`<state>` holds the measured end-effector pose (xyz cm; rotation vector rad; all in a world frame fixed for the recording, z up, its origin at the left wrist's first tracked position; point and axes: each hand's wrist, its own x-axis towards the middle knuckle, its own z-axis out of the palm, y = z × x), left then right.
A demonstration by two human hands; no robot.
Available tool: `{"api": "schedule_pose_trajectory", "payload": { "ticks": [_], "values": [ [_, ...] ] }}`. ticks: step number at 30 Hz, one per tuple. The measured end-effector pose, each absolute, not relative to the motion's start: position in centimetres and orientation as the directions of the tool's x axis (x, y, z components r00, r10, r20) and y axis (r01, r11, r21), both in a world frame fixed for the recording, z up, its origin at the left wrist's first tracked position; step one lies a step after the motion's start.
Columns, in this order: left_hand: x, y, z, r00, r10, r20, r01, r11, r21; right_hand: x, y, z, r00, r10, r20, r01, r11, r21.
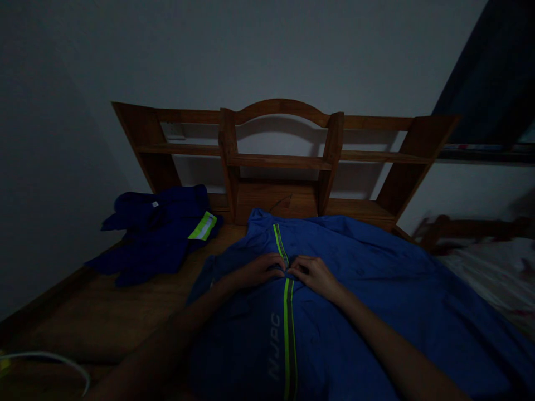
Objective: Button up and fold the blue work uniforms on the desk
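A large blue jacket lies spread over the wooden desk. A yellow-green and grey reflective strip runs along it, with the pale letters NJPC beside the strip. My left hand pinches the fabric at the strip from the left. From the right, my right hand pinches the same spot, its fingertips almost touching those of the left. A small fold of the jacket is between the fingertips; the exact part they grip is too dark and small to make out.
A dark blue folded garment with a reflective band lies on the desk at the left. Behind stands a wooden shelf against the wall. A white cable curves at lower left. A dark curtain hangs at upper right.
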<state>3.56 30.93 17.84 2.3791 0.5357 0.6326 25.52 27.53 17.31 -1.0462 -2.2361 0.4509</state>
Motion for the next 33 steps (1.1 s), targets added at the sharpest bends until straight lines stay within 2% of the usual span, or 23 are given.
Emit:
{"api": "schedule_pose_trajectory", "payload": {
  "ticks": [7,12,25,33],
  "values": [
    [3.5,31.5,17.5,0.757,0.584,0.292,0.243,-0.667,0.705,25.1,26.6,18.0,-0.522,0.73,0.441,0.598,0.682,-0.421],
    [3.5,31.8,17.5,0.783,0.549,0.293,0.174,-0.646,0.743,25.0,26.5,18.0,-0.537,0.7,0.471,0.614,0.707,-0.351],
    [3.3,32.0,17.9,0.764,0.59,0.261,0.207,-0.607,0.767,25.0,26.9,18.2,-0.455,0.734,0.504,0.55,0.677,-0.489],
    [3.2,31.9,18.2,0.777,0.588,0.225,0.228,-0.596,0.77,25.0,27.0,18.0,-0.432,0.749,0.502,0.543,0.661,-0.518]
  ]
}}
